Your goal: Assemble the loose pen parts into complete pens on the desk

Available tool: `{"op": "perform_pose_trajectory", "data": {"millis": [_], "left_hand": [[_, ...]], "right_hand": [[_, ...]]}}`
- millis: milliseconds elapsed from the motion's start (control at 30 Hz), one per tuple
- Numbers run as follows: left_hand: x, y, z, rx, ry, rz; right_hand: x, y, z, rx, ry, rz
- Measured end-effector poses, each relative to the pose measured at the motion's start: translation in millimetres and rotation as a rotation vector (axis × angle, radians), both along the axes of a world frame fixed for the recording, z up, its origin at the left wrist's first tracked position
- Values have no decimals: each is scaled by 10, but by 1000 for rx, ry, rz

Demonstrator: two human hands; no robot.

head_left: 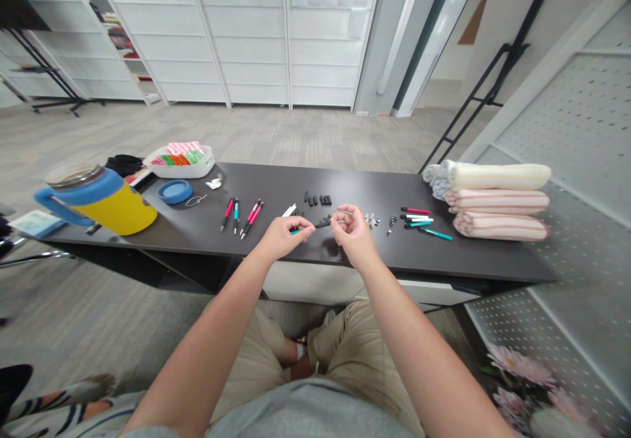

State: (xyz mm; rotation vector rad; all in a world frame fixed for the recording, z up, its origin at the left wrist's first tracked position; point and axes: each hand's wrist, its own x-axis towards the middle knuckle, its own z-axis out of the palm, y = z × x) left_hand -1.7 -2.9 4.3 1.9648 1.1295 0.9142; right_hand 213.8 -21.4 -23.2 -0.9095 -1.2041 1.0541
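My left hand pinches a teal and black pen, which lies level just above the dark table; its teal end shows under the palm. At the pen's black end, my right hand has thumb and forefinger closed together. What sits between those fingertips is too small to make out. Beyond the hands lie several short black pen grips. White pen barrels rest behind my left hand. Small silver and white pen parts are scattered beside my right hand, with more metal tips further right.
Assembled pens lie to the left. Coloured barrels lie to the right near rolled towels. A yellow and blue mug, blue lid and white basket occupy the table's left end. Another person's leg shows lower left.
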Motion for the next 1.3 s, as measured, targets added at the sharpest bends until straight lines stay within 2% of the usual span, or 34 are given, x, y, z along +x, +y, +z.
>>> {"op": "perform_pose_trajectory", "data": {"millis": [267,500,667,767,1033,1300], "left_hand": [[15,5,15,-15,-15,-3],[26,8,9,-26,-50,-7],[23,17,-13,-2,-141,42],[11,25,-15,14,-129,63],[-34,34,7,40,-64,70],[-42,63,-22,16,-47,55]], "right_hand": [[-2,-6,3,-13,18,28],[21,-33,22,-38,-128,69],[0,-26,62,-59,23,-33],[-11,-23,68,-87,123,-61],[9,-1,15,-111,77,82],[27,19,-13,-122,44,104]]}}
